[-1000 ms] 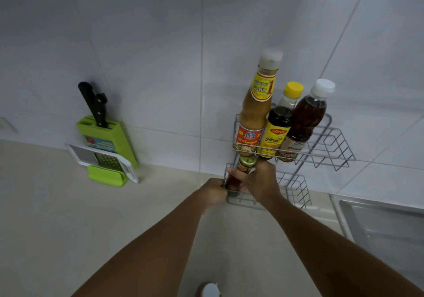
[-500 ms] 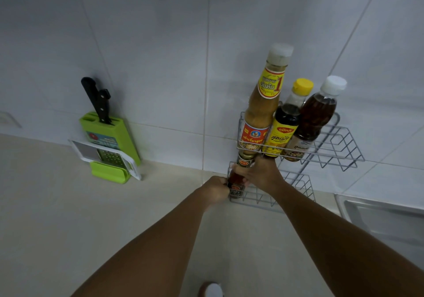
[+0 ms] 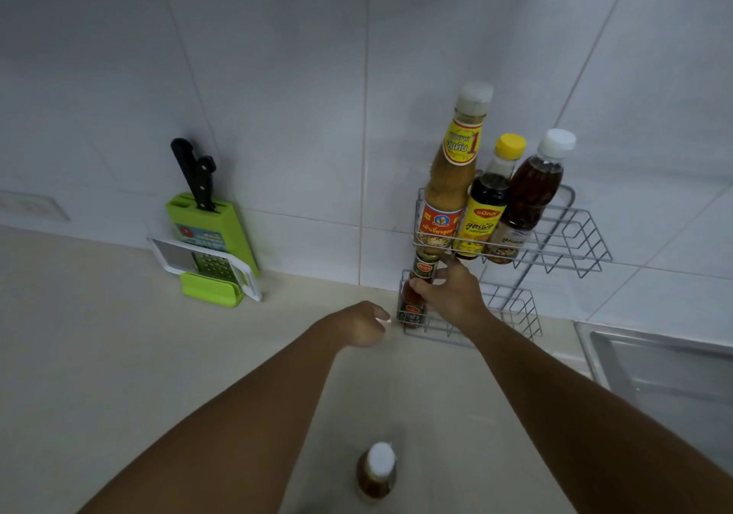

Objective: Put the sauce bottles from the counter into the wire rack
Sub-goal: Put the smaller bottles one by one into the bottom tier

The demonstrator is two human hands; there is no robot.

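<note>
Large red "1" on tall bottle (image 3: 450,180) neck label, other labels' script unreadable

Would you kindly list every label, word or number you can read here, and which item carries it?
"1": large red numeral on the neck label of the tall bottle.
Thai script on the tall bottle and the yellow-capped bottle: too blurred to quote.
Labels on the white-capped bottle, small red bottle and knife block: unreadable.
</note>
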